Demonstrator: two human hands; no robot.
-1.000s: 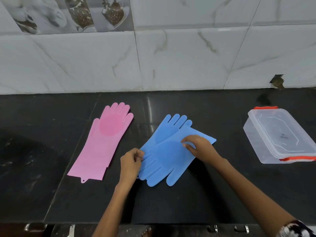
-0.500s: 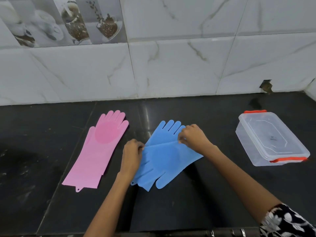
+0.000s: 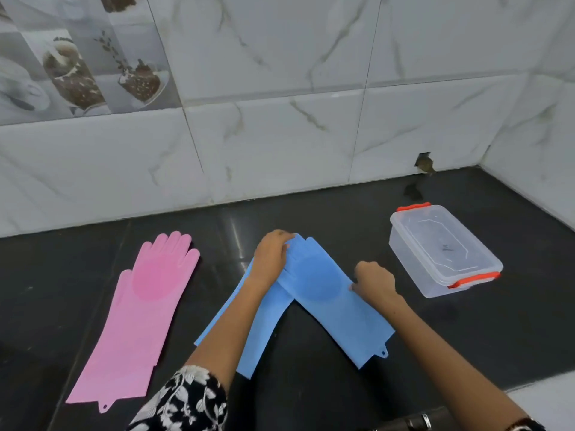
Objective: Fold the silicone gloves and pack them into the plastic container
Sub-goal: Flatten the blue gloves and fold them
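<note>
Left of the shut plastic container (image 3: 441, 250) on the bench (image 3: 326, 399), both hands' grips pinch the soft, floppy blue gloves (image 3: 314, 284), left hand (image 3: 270, 256) at the fingers, right hand (image 3: 375, 283) at the palm edge.

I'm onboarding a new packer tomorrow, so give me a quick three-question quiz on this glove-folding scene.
1. True or false: the plastic container has its lid on.
2. Which gloves do both hands touch? A) pink gloves B) blue gloves
3. Which hand is nearer the blue gloves' fingertip end?

Key: 1 true. 2 B. 3 the left hand; the right hand grips the palm edge.
</note>
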